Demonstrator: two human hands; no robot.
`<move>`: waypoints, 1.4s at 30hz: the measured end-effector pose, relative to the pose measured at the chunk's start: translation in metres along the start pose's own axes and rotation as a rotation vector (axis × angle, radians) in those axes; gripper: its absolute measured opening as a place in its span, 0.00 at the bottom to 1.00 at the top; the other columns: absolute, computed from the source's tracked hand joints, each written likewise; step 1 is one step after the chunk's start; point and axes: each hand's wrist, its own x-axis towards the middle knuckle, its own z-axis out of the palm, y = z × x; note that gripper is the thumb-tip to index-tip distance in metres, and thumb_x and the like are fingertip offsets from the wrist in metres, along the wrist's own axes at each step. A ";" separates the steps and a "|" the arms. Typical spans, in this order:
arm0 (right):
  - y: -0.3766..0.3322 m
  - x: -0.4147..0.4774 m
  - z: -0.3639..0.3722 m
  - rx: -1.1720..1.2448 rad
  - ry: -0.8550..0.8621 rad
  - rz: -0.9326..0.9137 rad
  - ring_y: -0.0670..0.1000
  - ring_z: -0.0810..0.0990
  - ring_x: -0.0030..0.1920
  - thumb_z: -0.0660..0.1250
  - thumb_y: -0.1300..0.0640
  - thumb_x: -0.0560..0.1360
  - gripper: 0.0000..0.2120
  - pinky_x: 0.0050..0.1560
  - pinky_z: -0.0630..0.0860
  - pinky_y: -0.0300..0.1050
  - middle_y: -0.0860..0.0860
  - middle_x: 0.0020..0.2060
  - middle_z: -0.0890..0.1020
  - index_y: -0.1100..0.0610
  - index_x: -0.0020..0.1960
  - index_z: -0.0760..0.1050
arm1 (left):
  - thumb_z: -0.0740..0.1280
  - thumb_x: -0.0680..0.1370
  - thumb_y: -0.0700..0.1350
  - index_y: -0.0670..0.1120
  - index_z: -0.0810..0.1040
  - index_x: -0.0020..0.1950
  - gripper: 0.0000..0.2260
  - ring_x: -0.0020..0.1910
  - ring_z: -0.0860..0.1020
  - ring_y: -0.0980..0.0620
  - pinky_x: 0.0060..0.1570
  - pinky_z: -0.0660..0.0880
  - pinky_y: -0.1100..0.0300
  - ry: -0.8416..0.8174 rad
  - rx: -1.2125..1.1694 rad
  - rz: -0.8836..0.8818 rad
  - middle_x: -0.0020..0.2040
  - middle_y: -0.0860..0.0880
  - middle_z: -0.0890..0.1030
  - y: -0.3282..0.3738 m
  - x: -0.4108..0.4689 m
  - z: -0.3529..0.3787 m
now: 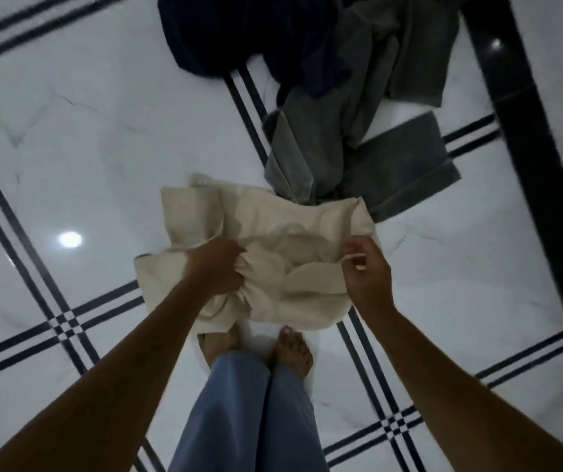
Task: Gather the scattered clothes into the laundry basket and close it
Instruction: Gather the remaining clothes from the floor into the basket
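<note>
Cream bag [283, 253], seemingly the soft laundry basket, held low above the floor [85, 158] in front of the feet, mouth bunched, likely being pulled open to load. Left hand [218, 267] reaches down, fingers fisted in gathered rim fabric. Right hand [367, 267] pinches a thin drawstring or strap between thumb and fingers. Grey clothes [358, 131] and navy garment [239, 32] lie just beyond, not gathered yet

We reach both bare arms forward and down. Our left hand [217, 267] is clenched in a fist, fingers [237, 267] curled tight. Our right hand [368, 267] pinches thumb against forefinger, palm turned inward.
</note>
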 end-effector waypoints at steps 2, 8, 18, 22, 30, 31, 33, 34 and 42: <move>-0.034 0.005 0.010 0.048 -0.027 -0.021 0.49 0.79 0.55 0.64 0.67 0.75 0.15 0.52 0.76 0.37 0.48 0.55 0.80 0.52 0.57 0.76 | 0.75 0.61 0.52 0.53 0.78 0.62 0.29 0.64 0.75 0.45 0.61 0.74 0.47 0.186 -0.158 0.083 0.64 0.54 0.77 -0.027 -0.029 -0.028; -0.151 0.091 0.058 -0.060 -0.001 -0.392 0.51 0.79 0.50 0.65 0.61 0.76 0.09 0.49 0.78 0.46 0.51 0.50 0.78 0.55 0.55 0.78 | 0.71 0.63 0.66 0.73 0.65 0.67 0.33 0.70 0.72 0.51 0.70 0.66 0.52 0.542 -0.983 0.080 0.72 0.55 0.71 -0.109 -0.073 -0.108; -0.223 0.309 0.118 -0.680 0.188 -0.540 0.60 0.59 0.76 0.73 0.57 0.72 0.31 0.66 0.72 0.58 0.57 0.79 0.51 0.57 0.69 0.63 | 0.71 0.64 0.60 0.52 0.79 0.61 0.27 0.63 0.77 0.53 0.61 0.76 0.51 0.729 -0.800 0.225 0.64 0.54 0.78 -0.115 0.044 -0.108; -0.209 0.333 0.123 -0.843 0.125 -0.373 0.64 0.73 0.65 0.78 0.51 0.67 0.57 0.59 0.75 0.59 0.62 0.72 0.67 0.55 0.79 0.40 | 0.70 0.64 0.59 0.40 0.81 0.59 0.30 0.67 0.73 0.50 0.63 0.74 0.51 0.785 -0.745 0.213 0.70 0.52 0.71 -0.114 0.064 -0.082; -0.238 0.197 0.110 0.258 -0.459 -0.285 0.43 0.80 0.38 0.65 0.56 0.66 0.13 0.42 0.78 0.39 0.51 0.38 0.80 0.60 0.49 0.79 | 0.67 0.70 0.56 0.50 0.79 0.44 0.11 0.77 0.56 0.37 0.72 0.57 0.36 0.835 -0.577 0.333 0.76 0.35 0.59 -0.070 0.028 -0.126; -0.237 0.170 0.109 0.314 -0.601 -0.241 0.42 0.79 0.38 0.64 0.58 0.66 0.15 0.42 0.75 0.37 0.51 0.38 0.79 0.59 0.51 0.78 | 0.67 0.69 0.56 0.57 0.76 0.50 0.11 0.77 0.54 0.36 0.72 0.56 0.35 0.826 -0.609 0.341 0.77 0.38 0.57 -0.055 0.019 -0.142; -0.233 0.129 0.094 0.383 -0.810 -0.132 0.44 0.79 0.38 0.63 0.61 0.64 0.12 0.43 0.72 0.39 0.48 0.34 0.80 0.52 0.43 0.81 | 0.66 0.67 0.57 0.64 0.64 0.58 0.21 0.76 0.52 0.37 0.72 0.52 0.39 0.811 -0.671 0.374 0.75 0.43 0.55 -0.025 0.003 -0.169; -0.230 0.119 0.083 0.447 -0.848 -0.041 0.43 0.78 0.33 0.65 0.60 0.63 0.08 0.40 0.70 0.39 0.46 0.29 0.79 0.50 0.33 0.80 | 0.66 0.69 0.59 0.61 0.63 0.60 0.22 0.76 0.56 0.38 0.72 0.51 0.41 0.816 -0.605 0.396 0.75 0.42 0.58 -0.011 -0.005 -0.175; -0.174 0.186 0.048 -0.092 0.027 -0.092 0.53 0.80 0.54 0.68 0.40 0.73 0.21 0.58 0.77 0.53 0.54 0.51 0.83 0.56 0.55 0.79 | 0.74 0.70 0.46 0.43 0.58 0.64 0.31 0.34 0.75 0.54 0.40 0.73 0.55 0.315 -0.623 0.063 0.36 0.53 0.73 -0.003 0.053 -0.123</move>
